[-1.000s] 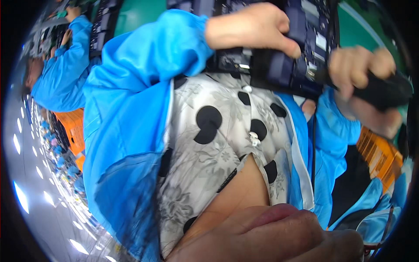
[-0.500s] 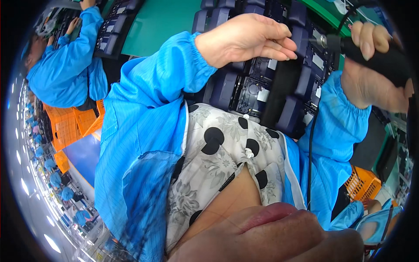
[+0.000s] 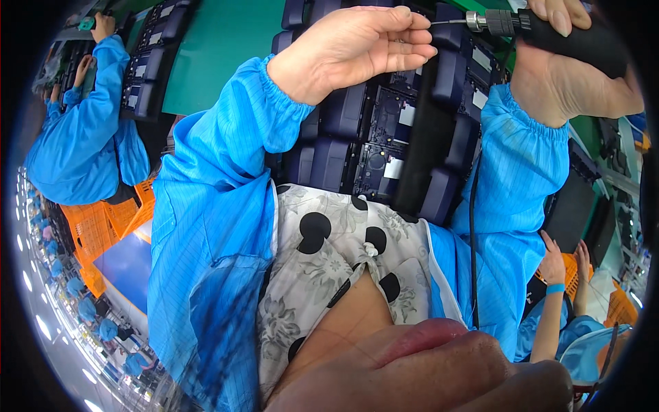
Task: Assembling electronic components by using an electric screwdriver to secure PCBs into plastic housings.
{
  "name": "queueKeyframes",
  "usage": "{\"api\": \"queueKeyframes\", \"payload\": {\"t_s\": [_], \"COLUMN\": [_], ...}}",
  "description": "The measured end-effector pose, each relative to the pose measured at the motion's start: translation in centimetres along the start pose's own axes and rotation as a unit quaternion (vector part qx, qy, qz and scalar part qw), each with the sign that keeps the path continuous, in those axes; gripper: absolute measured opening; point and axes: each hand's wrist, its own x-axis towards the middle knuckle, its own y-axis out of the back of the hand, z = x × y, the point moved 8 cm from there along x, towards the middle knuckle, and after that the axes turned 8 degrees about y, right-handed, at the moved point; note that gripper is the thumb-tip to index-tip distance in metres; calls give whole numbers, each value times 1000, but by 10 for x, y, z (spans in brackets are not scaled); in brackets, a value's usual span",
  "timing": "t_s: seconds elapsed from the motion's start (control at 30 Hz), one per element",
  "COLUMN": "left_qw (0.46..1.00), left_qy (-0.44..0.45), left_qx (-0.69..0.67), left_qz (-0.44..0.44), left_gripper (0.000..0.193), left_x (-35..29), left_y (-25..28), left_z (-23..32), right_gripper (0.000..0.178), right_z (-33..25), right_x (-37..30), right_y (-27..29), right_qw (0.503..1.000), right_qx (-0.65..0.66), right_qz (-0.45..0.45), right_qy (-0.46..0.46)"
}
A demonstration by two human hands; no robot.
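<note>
My right hand (image 3: 549, 89) is wrapped round a black electric screwdriver (image 3: 583, 44), held level with its thin bit (image 3: 449, 23) pointing left. The bit's tip reaches the fingertips of my left hand (image 3: 350, 55). Thumb and forefinger of that hand are pinched together, and whatever lies between them is too small to make out; its other fingers are loosely bent. Below both hands stand rows of dark purple plastic housings (image 3: 343, 113), some with a black circuit board (image 3: 374, 165) and a white label (image 3: 393, 169) inside. A dark strip (image 3: 417, 147) runs between the rows.
A black cable (image 3: 473, 240) hangs along my right sleeve. Green bench top (image 3: 216, 55) spreads to the left, with more housings (image 3: 147, 69) beside a co-worker in blue (image 3: 82, 137). Orange crates (image 3: 89, 237) stand lower left. Another person's forearm (image 3: 549, 302) shows at lower right.
Both my hands sit higher and further left in the picture, and the view has shifted. The bit now shows clearly at my left fingertips. Another person's hands have appeared at lower right.
</note>
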Motion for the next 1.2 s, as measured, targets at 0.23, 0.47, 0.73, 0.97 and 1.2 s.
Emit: {"api": "queueKeyframes", "payload": {"t_s": [0.23, 0.47, 0.73, 0.97, 1.2], "left_qw": [1000, 1000, 1000, 1000, 1000], "left_qy": [-2, -5, -7, -3, -6], "left_qx": [-14, -14, -21, -23, -19], "left_qz": [-15, -15, -14, -12, 0], "left_gripper": [26, 27, 28, 29, 25], "left_x": [1, 2, 2, 0, -3], "left_y": [6, 10, 12, 16, 14], "left_z": [-3, -5, 0, 8, 10], "right_gripper": [68, 67, 66, 65, 64], "right_z": [3, 8, 18, 22, 25], "right_x": [-2, -6, -5, -2, -1], "right_y": [-5, -7, -14, -20, -19], "right_qw": [1000, 1000, 999, 999, 999], "right_qx": [-5, -14, -23, -28, -30], "right_qz": [11, 18, 22, 28, 33], "right_qy": [8, 7, 2, 0, 3]}}
